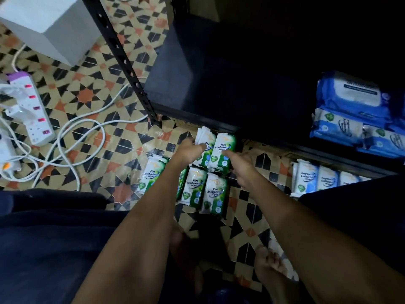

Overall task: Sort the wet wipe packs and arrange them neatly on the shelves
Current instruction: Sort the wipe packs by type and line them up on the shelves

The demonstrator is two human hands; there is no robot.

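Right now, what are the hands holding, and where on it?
Two green pine wipe packs side by side: the left hand grips their left edge, the right hand their lower right edge.

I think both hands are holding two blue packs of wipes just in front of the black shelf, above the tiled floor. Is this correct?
Not quite. In the head view the two packs held between the left hand and the right hand are green and white, labelled Pine Antibacterial Wipes. The rest holds: they are just in front of the black shelf, above the tiled floor.
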